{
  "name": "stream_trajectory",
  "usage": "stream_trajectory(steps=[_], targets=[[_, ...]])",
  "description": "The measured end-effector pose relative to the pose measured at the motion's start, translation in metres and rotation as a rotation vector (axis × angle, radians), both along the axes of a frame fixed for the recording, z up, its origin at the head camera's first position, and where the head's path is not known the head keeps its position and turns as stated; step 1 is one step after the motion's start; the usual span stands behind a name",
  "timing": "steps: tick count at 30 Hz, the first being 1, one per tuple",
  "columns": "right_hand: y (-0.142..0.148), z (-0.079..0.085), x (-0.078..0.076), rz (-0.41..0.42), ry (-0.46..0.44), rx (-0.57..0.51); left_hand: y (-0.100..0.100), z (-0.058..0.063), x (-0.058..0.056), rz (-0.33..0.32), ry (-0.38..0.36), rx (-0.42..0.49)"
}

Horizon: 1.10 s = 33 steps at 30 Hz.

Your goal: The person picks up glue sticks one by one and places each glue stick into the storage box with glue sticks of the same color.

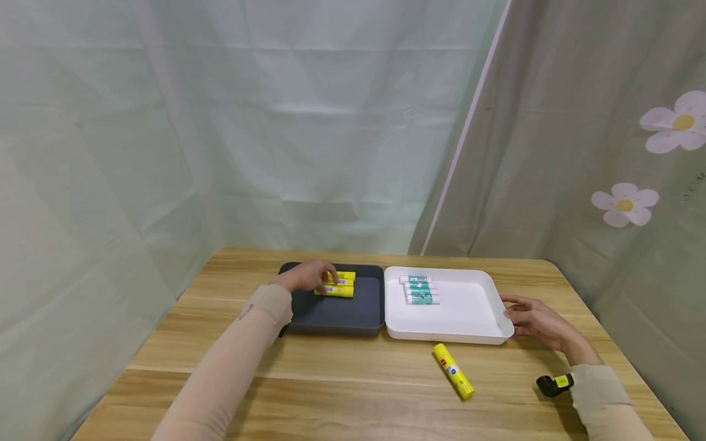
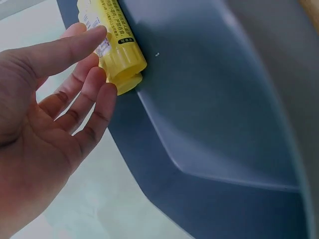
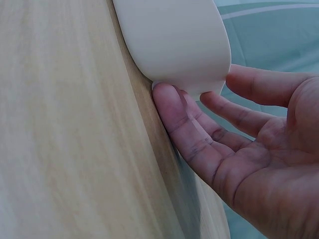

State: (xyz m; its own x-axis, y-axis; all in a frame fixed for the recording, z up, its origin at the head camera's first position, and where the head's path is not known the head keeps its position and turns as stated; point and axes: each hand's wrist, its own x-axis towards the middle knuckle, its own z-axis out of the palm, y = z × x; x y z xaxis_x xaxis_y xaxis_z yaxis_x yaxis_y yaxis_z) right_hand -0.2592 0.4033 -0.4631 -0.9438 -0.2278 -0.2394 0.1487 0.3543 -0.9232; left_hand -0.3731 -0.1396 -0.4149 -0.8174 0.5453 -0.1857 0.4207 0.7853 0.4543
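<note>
In the head view my left hand (image 1: 309,275) reaches into the dark grey tray (image 1: 336,329), over yellow glue sticks (image 1: 337,292) lying side by side. The left wrist view shows the thumb and curled fingers around a yellow glue stick (image 2: 122,55) near the tray wall; part of it is behind the hand. My right hand (image 1: 537,321) is at the right end of the white tray (image 1: 463,318). Seen from the right wrist, its thumb and extended fingertips touch the outside of the tray's corner (image 3: 174,45).
Several white-and-green glue sticks (image 1: 421,291) lie in a row inside the white tray. One more yellow glue stick (image 1: 453,371) rests on the wooden table (image 1: 342,392) in front. The two trays stand side by side, and curtains (image 1: 331,135) hang behind and beside the table.
</note>
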Motion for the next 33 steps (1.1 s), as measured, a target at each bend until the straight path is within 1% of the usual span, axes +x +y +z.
stream_trajectory(steps=[6,12,18,22,28,33], targets=[[0.0,-0.001,-0.001,0.003,0.001,0.006,0.001,0.001,0.001,-0.043,0.002,0.068],[-0.001,0.0,-0.001,0.002,-0.002,0.008,0.005,0.003,0.003,-0.05,-0.033,0.141],[0.0,0.0,-0.002,0.01,-0.005,-0.004,0.013,0.005,0.008,-0.061,-0.032,0.232],[0.001,0.0,-0.002,0.014,-0.003,-0.01,0.023,0.007,0.014,-0.088,-0.011,0.282],[0.001,-0.001,-0.002,0.011,-0.001,-0.003,0.04,0.009,0.023,-0.169,0.017,0.352],[0.001,-0.002,-0.002,0.012,0.0,0.002,0.056,0.009,0.037,-0.198,0.025,0.401]])
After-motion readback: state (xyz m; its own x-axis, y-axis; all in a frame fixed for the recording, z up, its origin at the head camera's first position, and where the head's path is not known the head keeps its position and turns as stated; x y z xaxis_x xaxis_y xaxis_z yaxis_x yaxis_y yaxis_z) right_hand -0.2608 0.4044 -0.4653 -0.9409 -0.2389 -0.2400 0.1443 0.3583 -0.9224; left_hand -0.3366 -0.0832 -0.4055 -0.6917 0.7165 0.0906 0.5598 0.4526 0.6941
